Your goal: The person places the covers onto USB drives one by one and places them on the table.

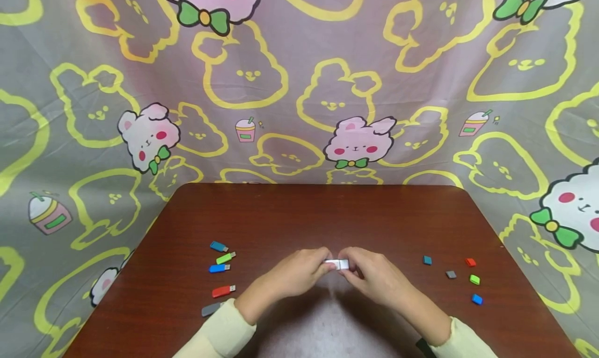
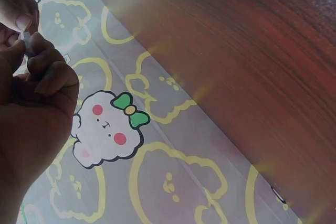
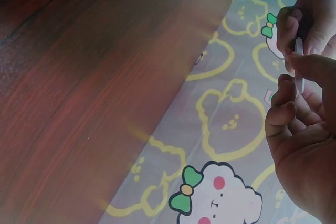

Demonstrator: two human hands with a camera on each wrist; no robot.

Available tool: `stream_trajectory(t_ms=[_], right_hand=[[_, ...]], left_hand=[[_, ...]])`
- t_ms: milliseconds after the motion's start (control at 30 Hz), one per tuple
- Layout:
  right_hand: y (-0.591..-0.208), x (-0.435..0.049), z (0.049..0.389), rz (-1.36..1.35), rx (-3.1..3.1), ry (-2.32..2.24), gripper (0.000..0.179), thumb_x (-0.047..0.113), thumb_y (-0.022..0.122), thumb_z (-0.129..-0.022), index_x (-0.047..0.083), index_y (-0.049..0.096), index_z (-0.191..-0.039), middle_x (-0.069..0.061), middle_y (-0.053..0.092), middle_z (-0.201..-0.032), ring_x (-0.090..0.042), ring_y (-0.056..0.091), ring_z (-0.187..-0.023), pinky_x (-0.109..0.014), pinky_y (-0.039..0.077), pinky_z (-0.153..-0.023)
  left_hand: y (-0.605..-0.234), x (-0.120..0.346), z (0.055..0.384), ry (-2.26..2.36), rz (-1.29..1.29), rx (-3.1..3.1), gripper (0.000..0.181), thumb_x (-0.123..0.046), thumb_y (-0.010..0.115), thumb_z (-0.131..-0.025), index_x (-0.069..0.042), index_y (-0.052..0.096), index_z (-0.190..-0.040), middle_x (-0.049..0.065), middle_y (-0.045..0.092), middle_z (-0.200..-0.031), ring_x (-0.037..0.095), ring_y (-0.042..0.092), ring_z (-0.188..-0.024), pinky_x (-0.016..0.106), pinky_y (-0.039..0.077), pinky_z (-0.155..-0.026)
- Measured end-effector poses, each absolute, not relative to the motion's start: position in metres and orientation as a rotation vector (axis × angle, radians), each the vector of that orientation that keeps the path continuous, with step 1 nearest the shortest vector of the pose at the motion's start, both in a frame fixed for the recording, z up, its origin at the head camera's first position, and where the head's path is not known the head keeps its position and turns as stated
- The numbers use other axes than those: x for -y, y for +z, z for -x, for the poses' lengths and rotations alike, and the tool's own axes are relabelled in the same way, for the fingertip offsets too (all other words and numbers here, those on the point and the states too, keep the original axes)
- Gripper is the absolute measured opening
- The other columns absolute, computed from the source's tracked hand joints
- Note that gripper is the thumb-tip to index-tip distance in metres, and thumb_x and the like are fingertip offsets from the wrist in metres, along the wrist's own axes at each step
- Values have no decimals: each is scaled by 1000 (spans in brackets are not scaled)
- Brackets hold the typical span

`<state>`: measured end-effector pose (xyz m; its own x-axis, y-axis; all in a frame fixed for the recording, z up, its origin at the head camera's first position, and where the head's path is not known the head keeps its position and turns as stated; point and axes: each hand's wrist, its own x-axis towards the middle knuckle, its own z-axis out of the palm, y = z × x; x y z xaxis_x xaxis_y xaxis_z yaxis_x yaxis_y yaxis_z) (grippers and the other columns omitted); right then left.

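Note:
Over the near middle of the table, my left hand (image 1: 304,269) pinches a white USB stick (image 1: 331,265) between thumb and fingers. From the other side my right hand (image 1: 374,277) pinches its white cap (image 1: 344,264). Stick and cap lie end to end in one line, with a seam showing between them. In the right wrist view the white piece (image 3: 299,64) appears as a thin edge between both hands' fingertips. The left wrist view shows the left hand (image 2: 44,87) with curled fingers, covering most of the stick.
On the left lie uncapped USB sticks: teal (image 1: 218,246), lime green (image 1: 225,258), blue (image 1: 218,268), red (image 1: 223,291) and grey (image 1: 210,309), partly behind the left sleeve. Loose caps lie right: teal (image 1: 427,260), red (image 1: 470,262), grey (image 1: 451,275), lime green (image 1: 474,279), blue (image 1: 477,299).

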<state>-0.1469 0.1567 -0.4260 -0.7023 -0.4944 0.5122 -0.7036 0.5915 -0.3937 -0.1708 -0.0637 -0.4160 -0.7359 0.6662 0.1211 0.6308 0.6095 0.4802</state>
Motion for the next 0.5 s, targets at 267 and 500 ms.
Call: stream_trajectory(t_ms=[267,500], right_hand=[[-430,-156,147,-968,2507,822,23,7,81,-84,16,66,-98,12,57,-82,-3,51,-66,-15,42,-56],[-434,-157,149,-913,2561,749,19,11,81,-83,17,67,-94,11,58,-84,-2,51,-68,-17,43,-56]], left_hand=[[-418,64,171,742,-1054,-2729,19,-34,55,-104,-16,61,-103,-12,52,-77,3,49,-67,22,42,-60],[-423,67,171,672,-1036,-2786,24,-41,60,-101,-19,62,-110,-14,55,-81,3,52,-69,23,43,-60]])
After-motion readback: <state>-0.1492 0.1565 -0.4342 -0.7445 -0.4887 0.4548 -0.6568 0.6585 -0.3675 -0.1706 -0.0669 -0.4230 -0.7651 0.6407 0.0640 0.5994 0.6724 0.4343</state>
